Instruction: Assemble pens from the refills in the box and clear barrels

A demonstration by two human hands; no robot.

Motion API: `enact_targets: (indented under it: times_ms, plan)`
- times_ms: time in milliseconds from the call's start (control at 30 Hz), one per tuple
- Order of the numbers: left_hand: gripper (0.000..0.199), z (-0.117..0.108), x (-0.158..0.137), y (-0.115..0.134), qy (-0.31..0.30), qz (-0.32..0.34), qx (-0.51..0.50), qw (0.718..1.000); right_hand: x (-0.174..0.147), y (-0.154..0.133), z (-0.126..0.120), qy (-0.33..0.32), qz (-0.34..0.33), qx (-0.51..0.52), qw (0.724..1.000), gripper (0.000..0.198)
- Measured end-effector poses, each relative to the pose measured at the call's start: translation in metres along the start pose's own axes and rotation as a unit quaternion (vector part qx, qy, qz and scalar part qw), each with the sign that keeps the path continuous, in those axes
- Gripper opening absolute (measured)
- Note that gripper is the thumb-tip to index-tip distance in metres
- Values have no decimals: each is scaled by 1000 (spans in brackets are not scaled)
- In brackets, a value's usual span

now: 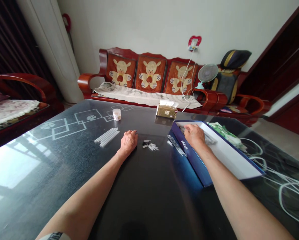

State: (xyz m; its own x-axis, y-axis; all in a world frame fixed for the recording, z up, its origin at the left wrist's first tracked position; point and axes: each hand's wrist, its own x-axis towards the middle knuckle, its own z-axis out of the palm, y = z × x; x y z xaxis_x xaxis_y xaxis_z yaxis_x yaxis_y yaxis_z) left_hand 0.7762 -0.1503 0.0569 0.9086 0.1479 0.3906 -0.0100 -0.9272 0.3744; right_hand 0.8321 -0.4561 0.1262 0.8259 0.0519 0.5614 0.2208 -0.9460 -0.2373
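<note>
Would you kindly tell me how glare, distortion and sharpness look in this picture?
Head view: bright reflections wash out the left side of the glossy dark table; head view: wide-angle distortion seems to slant the dark curtain and door frame; head view: the small black-and-white pieces look soft, their details unclear.

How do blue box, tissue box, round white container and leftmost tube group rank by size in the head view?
1. Blue box
2. Tissue box, leftmost tube group: too alike to rank
3. Round white container
</note>
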Motion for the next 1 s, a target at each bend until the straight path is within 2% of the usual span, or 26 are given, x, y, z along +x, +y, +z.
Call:
enact_targets:
  times_ms: [100,200,533,667,733,800,867,900,933,1000]
  plan:
    - [35,4,-1,-5,5,-1,0,1000,10,28,4,-144,79,-75,984,25]
    - [34,7,-2,-6,10,2,10,1000,8,38,12,-218,124,-115,961,19]
    - [31,9,-2,-3,15,17,45,999,18,36,19,-261,227,-140,928,14]
    - [30,8,-3,-3,24,18,33,999,24,32,6,-254,234,-148,927,13]
    - [30,8,-4,-4,31,17,21,999,26,25,-6,-214,221,-137,942,15]
    - [30,7,-4,-3,49,20,1,999,26,10,-18,-132,190,-82,970,18]
    - [29,5,-4,0,78,26,-39,996,17,-14,-25,-50,163,45,984,20]
    - [28,3,-4,2,91,27,-75,993,9,-29,-25,-36,159,136,977,23]
    - [27,1,-3,5,96,25,-124,987,-2,-45,-23,-48,154,234,959,26]
    - [26,-3,-2,12,67,2,-262,963,-28,-77,-13,-119,142,399,898,31]
